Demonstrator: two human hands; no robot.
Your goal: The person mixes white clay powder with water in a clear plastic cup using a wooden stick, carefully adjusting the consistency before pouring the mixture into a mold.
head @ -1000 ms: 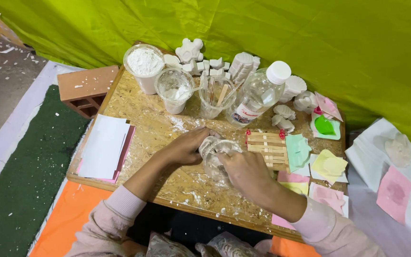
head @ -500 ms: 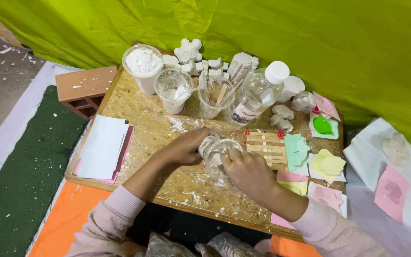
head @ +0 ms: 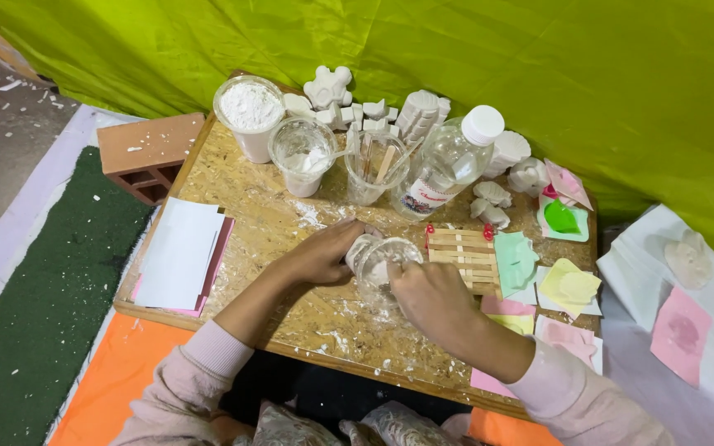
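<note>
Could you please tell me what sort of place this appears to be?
Probably a makeshift plaster-casting craft stall: white cast figures, a cup of white powder and a chipboard table before a green tarp.

Both forearms reach up from the bottom of the frame in pale pink sleeves, meeting at centre. The left hand (head: 321, 254) lies palm down, fingers curled to the right. The right hand (head: 431, 297) faces it, knuckles up, fingers bent inward, fingertips close to the left's.
</note>
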